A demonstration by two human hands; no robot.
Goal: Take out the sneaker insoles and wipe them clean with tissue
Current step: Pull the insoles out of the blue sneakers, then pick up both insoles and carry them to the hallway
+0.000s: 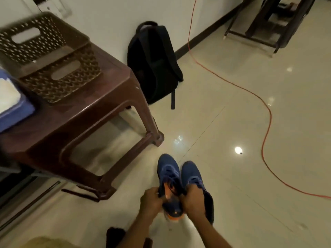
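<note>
Far left: blue tissue box (12, 110), soft white tissue (7, 95) bulging from the top, on a glossy brown moulded plastic table (93, 108) with rounded corners.
Beside the box: two brown perforated stools (59, 76), stacked and overlapping.
Centre: black fabric backpack (154, 63), upright against the white wall, near the table leg.
Lower centre: left sneaker (168, 172) and right sneaker (190, 172), blue knit, side by side, toes pointing away. An orange lining shows in the left one's opening.
Left hand (151, 203): fingers curled round the left sneaker's collar.
Right hand (192, 201): curled over the right sneaker's opening; blurred.
Right: thin orange cable (266, 111) snaking over open, polished cream floor tiles (232, 86).
Top right: dark furniture frame (268, 24).
</note>
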